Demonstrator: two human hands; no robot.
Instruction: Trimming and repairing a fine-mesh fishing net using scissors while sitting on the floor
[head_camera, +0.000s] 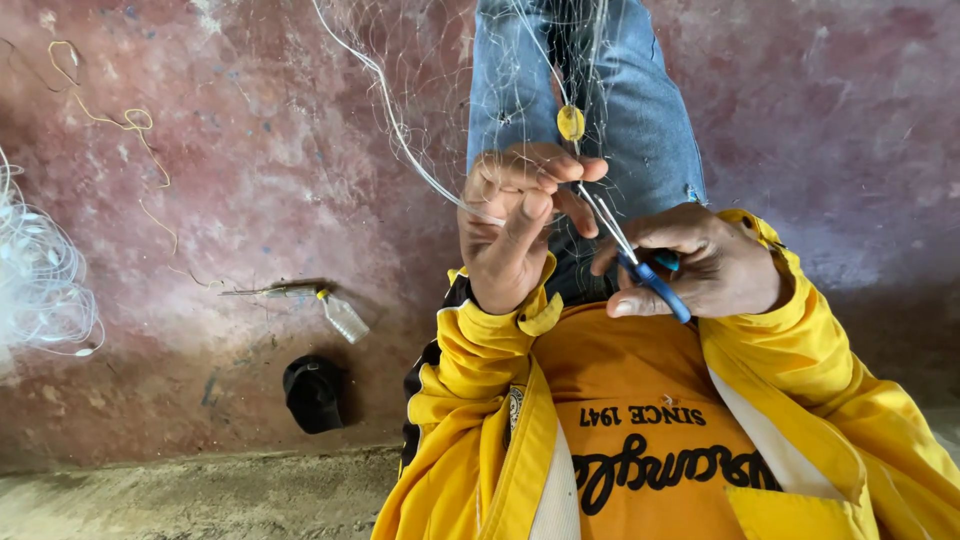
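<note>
Reddish, mottled concrete fills the background, and against it I see the net (440, 90) draped over a jeans-clad knee (620, 110) and running down into both hands. At the centre I have a thick white cord (400, 140) of the net pinched in the left hand (515, 225), whose fingers are curled tight with the thumb pressed up against them; a small yellow float (570, 123) hangs on the mesh just above those fingertips. Just beside it, the right hand (700, 265) is closed around blue-handled scissors (640, 265), the blades pointing up toward the left fingers and the strands held there. I cannot tell whether the blades are parted or closed, nor which strand they meet, since the mesh is too fine to follow. Much of the scissor handle is hidden inside the right fist, and the net is cut off at the top edge. Yellow jacket sleeves (480, 370) and an orange shirt (640, 400) fill the lower frame. Well apart on the left lie a clear plastic bottle (343, 318), a black cap (313, 392), a loose coil of pale line (40, 285) at the edge and a thin yellow string (130, 125) trailing over the floor.
</note>
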